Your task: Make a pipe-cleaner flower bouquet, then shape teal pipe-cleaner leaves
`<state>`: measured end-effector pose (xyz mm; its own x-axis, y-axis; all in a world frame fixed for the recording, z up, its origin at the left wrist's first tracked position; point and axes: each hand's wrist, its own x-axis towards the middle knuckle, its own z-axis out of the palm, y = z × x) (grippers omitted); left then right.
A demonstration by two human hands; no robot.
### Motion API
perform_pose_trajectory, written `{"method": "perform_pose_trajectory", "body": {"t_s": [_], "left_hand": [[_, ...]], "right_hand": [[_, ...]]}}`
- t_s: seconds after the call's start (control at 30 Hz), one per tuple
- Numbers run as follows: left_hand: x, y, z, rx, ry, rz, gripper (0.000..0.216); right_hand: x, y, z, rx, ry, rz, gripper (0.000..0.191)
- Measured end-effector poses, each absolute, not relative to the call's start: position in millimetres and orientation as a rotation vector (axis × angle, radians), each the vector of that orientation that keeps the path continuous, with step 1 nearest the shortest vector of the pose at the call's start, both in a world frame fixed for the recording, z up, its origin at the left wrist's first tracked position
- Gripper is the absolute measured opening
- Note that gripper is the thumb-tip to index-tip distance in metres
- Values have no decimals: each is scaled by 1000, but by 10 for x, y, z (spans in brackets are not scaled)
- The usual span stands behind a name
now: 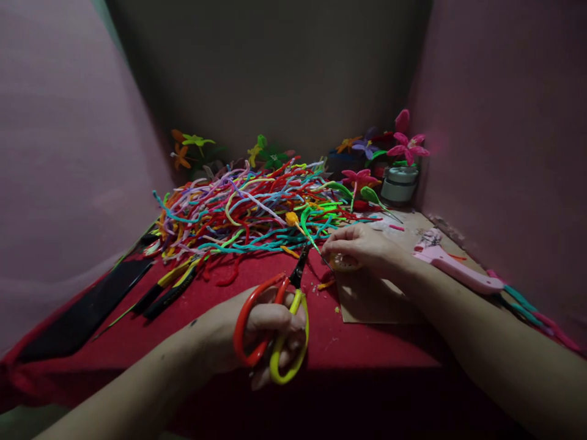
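My left hand [257, 333] is closed around scissors [275, 324] with one red loop handle and one yellow loop handle; the dark blades point up toward my right hand. My right hand [362, 247] rests on a piece of brown cardboard [376, 299], its fingers pinched on a small yellow-orange pipe-cleaner piece [342, 263]. A thin green stem with a yellow tip [300, 226] runs from the pile toward those fingers. The scissor tips sit just left of the right fingers.
A large heap of multicoloured pipe cleaners [252, 208] covers the red cloth [192, 318]. Finished pipe-cleaner flowers [406, 146] and a grey tape roll [398, 183] stand at the back right. A pink glue gun [458, 269] lies at right; black strips [92, 305] at left.
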<state>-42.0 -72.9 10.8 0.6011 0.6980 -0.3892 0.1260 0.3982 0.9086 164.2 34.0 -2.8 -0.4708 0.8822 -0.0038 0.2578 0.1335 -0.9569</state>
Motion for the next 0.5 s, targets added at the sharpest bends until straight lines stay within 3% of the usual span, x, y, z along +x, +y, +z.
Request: {"method": "perform_pose_trajectory", "body": {"t_s": [0.5], "left_hand": [[-207,-775,13,996,850,420,11]], "right_hand": [[1602,293,38,-1087,-1754,1426,12]]}}
